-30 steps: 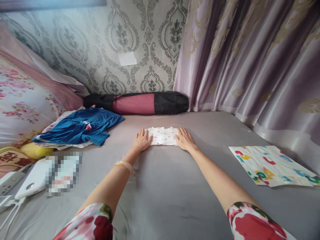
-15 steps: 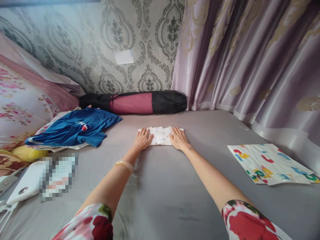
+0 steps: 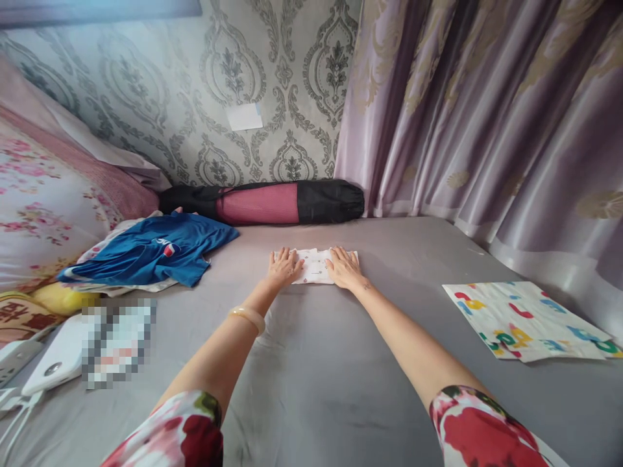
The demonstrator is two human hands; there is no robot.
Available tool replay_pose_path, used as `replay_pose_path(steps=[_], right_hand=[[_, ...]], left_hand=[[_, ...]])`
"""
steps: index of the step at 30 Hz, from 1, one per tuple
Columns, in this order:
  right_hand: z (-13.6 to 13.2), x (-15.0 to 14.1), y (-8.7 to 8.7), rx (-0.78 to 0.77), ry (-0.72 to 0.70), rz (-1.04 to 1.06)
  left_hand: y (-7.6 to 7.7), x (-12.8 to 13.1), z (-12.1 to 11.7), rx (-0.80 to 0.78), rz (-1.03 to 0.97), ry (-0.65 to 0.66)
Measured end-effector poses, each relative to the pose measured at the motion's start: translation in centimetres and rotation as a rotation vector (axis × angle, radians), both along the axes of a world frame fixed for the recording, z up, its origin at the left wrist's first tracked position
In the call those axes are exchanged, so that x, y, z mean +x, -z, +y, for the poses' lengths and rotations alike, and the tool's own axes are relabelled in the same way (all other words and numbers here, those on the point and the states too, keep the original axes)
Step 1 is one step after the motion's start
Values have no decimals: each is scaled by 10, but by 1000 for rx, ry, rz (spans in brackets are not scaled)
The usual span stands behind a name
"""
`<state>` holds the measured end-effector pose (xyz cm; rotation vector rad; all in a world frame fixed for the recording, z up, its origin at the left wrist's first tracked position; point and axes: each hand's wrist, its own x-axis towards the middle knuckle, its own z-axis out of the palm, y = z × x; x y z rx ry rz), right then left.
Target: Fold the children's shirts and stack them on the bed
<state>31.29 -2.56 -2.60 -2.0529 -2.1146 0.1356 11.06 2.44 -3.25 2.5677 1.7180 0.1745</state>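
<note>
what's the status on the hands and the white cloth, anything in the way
Left hand and right hand on opposite ends of white cloth. Cloth lying flat on grey sheet. Nothing seen in the way.

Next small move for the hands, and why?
Perhaps smooth the white printed cloth outward: the left hand and right hand rest spread on its opposite ends, and its far edge looks slightly uneven.
</note>
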Motion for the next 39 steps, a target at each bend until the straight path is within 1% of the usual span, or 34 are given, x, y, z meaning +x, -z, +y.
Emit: replay_pose_path(steps=[4, 6, 9, 12, 16, 18, 21, 23, 26, 31, 35, 39], right_hand=[[-3, -10, 4, 34, -28, 0], [-4, -12, 8, 47, -25, -6], [-4, -11, 12, 62, -17, -18], [-3, -11, 12, 54, -19, -25], [-2, -12, 5, 0, -17, -17], [-1, -15, 1, -15, -17, -5], [1, -21, -1, 22, -27, 10], [1, -26, 2, 47, -41, 15], [2, -30, 10, 73, -50, 23], [1, -30, 17, 109, -46, 24], [2, -29, 14, 83, -46, 20], [5, -33, 5, 19, -37, 19]], left_hand=[[5, 14, -8, 57, -14, 57], [10, 16, -11, 64, -24, 50], [12, 16, -12, 33, -18, 35], [10, 15, -11, 0, -5, 39], [3, 15, -10, -19, 3, 63], [0, 18, -11, -13, -10, 64], [-2, 28, -16, 32, -56, 48], [1, 35, -20, 40, -88, 55], [7, 42, -25, 8, -118, 45], [12, 42, -25, 5, -129, 26], [8, 42, -25, -17, -125, 31], [3, 36, -28, -9, -125, 63]])
